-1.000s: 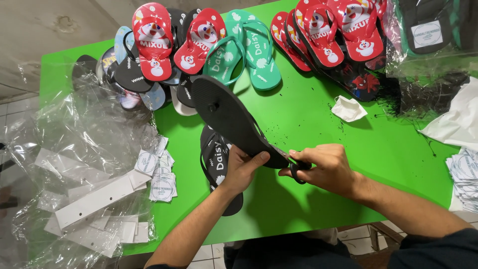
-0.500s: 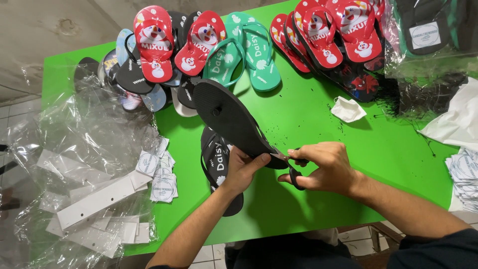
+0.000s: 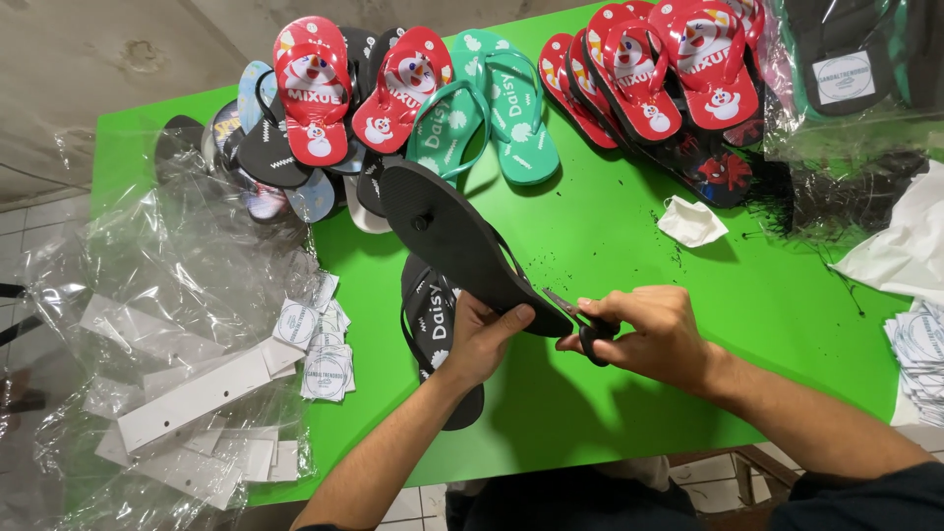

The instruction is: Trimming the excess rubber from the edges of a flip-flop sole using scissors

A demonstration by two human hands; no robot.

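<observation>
Head view, looking down at a green table (image 3: 629, 413). My left hand (image 3: 482, 339) closes round the heel end of a black sandal (image 3: 462, 246), sole up, held above the table. My right hand (image 3: 654, 334) is just beside it, fingers curled through black scissors (image 3: 582, 320), whose blades touch the sandal's heel edge. The sandal's long axis runs from my hands away to the upper left. Under it lies a second black sandal (image 3: 433, 324). To the left sit clear bags (image 3: 167, 295) and labels (image 3: 320, 344). Farther off are teal sandals (image 3: 492, 108) and red sandals (image 3: 669, 69).
</observation>
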